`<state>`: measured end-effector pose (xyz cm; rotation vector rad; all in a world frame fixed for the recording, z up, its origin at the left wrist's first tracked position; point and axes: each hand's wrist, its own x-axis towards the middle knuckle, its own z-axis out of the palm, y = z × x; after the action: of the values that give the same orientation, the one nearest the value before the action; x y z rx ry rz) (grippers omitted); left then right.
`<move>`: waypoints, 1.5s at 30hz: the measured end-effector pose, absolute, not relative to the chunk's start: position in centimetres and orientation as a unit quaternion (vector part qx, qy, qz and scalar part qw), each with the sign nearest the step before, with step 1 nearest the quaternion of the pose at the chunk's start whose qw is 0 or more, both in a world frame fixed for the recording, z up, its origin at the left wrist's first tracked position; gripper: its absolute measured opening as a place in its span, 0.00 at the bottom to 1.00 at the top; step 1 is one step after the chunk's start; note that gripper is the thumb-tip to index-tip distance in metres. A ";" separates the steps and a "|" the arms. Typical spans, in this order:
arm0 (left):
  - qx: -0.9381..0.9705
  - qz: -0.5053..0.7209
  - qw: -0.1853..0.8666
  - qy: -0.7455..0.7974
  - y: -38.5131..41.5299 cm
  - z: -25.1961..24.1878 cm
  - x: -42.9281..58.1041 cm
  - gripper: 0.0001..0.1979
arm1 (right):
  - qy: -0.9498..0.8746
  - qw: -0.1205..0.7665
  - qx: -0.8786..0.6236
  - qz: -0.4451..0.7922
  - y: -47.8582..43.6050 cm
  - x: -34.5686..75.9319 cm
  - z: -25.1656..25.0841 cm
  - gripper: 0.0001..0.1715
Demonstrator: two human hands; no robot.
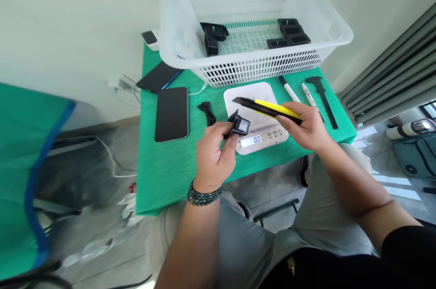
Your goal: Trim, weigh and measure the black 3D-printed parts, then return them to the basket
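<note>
My left hand (217, 155) is closed on a small black plastic part (241, 125), held over the near left side of a white digital scale (264, 143). The scale's display reads 0.0. In my right hand (304, 124) is a yellow and black utility knife (269, 108), its dark blade out and pointing left above the weighing plate. The blade tip and the black part are apart. Another black piece (207, 113) lies on the green cloth just left of the scale, partly behind my left hand.
A white plastic basket (259, 60) holding several black parts (293, 32) stands at the back. Two markers (289, 89) and a black caliper (325, 100) lie at the right. A dark tablet (171, 114) and a black folder-like item (158, 76) lie at the left.
</note>
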<state>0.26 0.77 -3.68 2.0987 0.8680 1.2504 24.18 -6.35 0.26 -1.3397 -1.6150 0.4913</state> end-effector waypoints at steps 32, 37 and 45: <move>0.429 0.584 0.637 0.262 2.1 -4.1 -1.4 0.15 | -0.717 0.413 -0.552 0.104 -6.8 23.9 -0.5 0.15; 0.474 0.581 0.606 0.265 1.7 -4.7 -0.8 0.20 | -0.712 0.454 -0.518 0.133 -7.0 23.7 0.0 0.14; 0.634 0.515 0.506 0.276 0.6 -4.3 -0.2 0.20 | -0.701 0.466 -0.483 0.240 -7.1 23.2 0.3 0.17</move>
<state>-0.17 0.55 -4.31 1.5305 0.6669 1.2428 23.21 -7.05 0.31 -1.1867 -1.7220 0.5892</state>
